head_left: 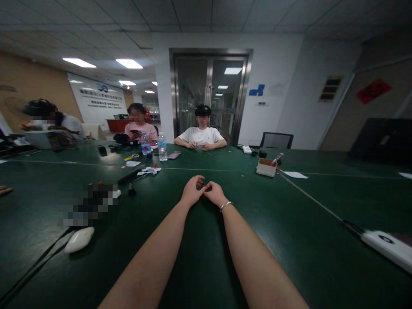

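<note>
Left hand (192, 192) and right hand (215, 193) together just below frame centre, both curled, small dark item (203, 185) between; cannot tell which grips it. Green desk (206, 262) beneath.

My table (277, 262) is plain dark green. The bracelet (226, 206) at my right hand (215, 194) is silver; the small piece (203, 185) between that hand and my left hand (192, 192) shows dark. The white device (397, 252) bears a dark oval mark. The box (265, 171) is greyish beige. The shirt opposite me (202, 135) is white; the shirt further left (148, 134), pink.
</note>
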